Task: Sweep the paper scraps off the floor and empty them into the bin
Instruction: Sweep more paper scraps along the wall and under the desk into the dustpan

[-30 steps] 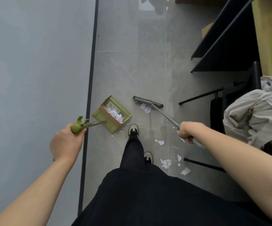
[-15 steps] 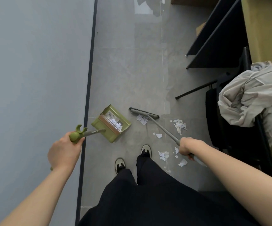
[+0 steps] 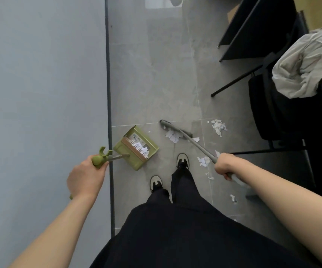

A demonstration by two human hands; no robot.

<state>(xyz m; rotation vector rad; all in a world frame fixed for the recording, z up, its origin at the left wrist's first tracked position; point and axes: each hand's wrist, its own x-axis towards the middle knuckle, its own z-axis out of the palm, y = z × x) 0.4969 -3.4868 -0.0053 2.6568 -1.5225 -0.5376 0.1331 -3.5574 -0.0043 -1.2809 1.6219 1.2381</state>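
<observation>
On the floor (image 3: 156, 84), scraps (image 3: 172, 135) are lying beside the broom (image 3: 175, 129), at 3 o'clock from the dustpan (image 3: 137, 147). The left hand (image 3: 84, 177) is gripping the dustpan handle, the right hand (image 3: 226, 165) the broom handle.

Open floor ahead, hemmed in at both sides

Bare floor (image 3: 156, 74) stretched ahead between the wall (image 3: 40, 74) on the left and a black chair (image 3: 276, 117) heaped with cloth (image 3: 307, 70) on the right; the chair's legs reached over the tiles.
</observation>
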